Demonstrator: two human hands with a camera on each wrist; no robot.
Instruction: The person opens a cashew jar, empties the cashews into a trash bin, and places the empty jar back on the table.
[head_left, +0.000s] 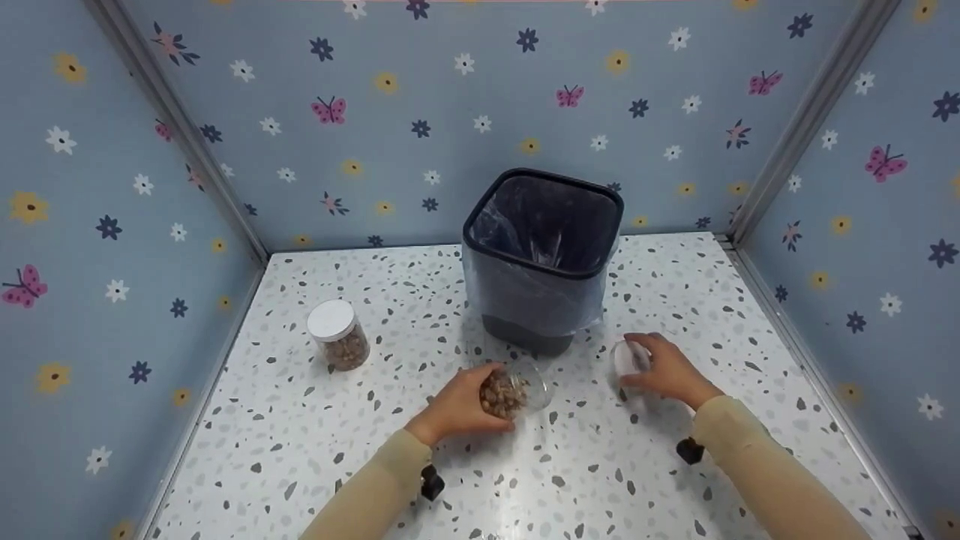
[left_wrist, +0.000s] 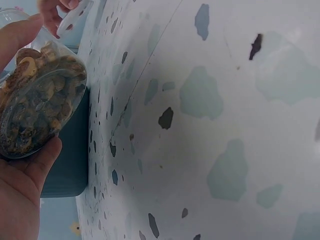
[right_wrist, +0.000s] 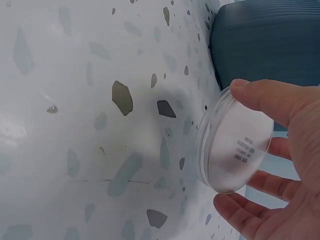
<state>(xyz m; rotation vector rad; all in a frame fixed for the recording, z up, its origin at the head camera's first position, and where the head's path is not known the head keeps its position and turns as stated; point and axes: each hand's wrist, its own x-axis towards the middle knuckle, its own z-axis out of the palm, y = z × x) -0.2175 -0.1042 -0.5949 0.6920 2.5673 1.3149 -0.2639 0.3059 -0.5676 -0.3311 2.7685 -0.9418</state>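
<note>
In the head view, the left hand (head_left: 459, 405) gripped a clear jar (head_left: 537, 388) from its left side, the fingers bent around it at its far and near sides. The jar was tilted, its axis leaning away from those fingers so that the uncovered mouth pointed rightward; brown pieces (head_left: 499, 395) lay at the end nearer the palm. The right hand (head_left: 664, 369) held a round lid (head_left: 630, 360) just left of its palm, apart from the jar. Beyond the left fingers stood a lined bin (head_left: 534, 304), and of the two held things the jar was the nearer to it. A lidded jar (head_left: 339, 337) stood on the desk (head_left: 585, 469), left of and farther out than the left fingers.

In the left wrist view, the base of the clear jar faced the camera between thumb and fingers; the lid lay past the jar from them.

In the right wrist view, thumb and fingers held the lid by its rim, its printed face turned toward the palm. The bin stood beyond those fingers.
</note>
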